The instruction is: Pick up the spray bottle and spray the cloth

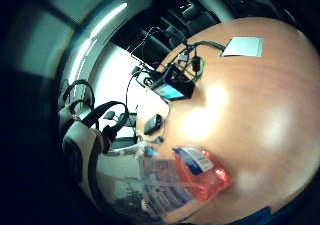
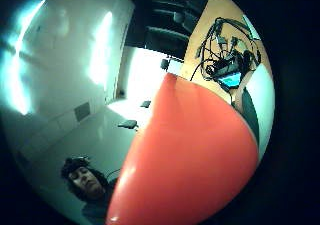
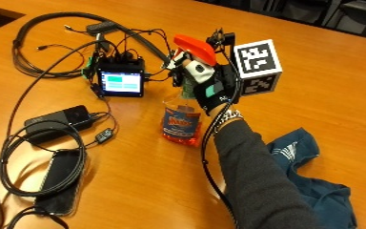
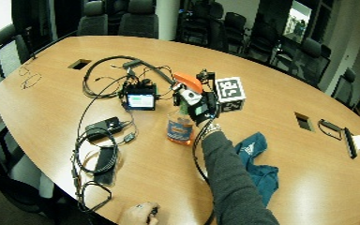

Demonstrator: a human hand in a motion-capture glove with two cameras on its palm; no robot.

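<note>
In the outside view my gloved right hand grips the neck of the spray bottle, just under its orange spray head. The bottle stands upright, holds orange liquid and has a blue label. I cannot tell whether its base touches the wooden table or hangs just above it. A crumpled dark blue cloth lies on the table to the right of my forearm, apart from the bottle. The little finger side palm view looks down the bottle, and the orange spray head fills the thumb side palm view.
A small device with a lit screen sits left of the bottle amid tangled cables. A black power brick and a flat black pouch lie nearer the left edge. My bare hand rests at the table's near edge.
</note>
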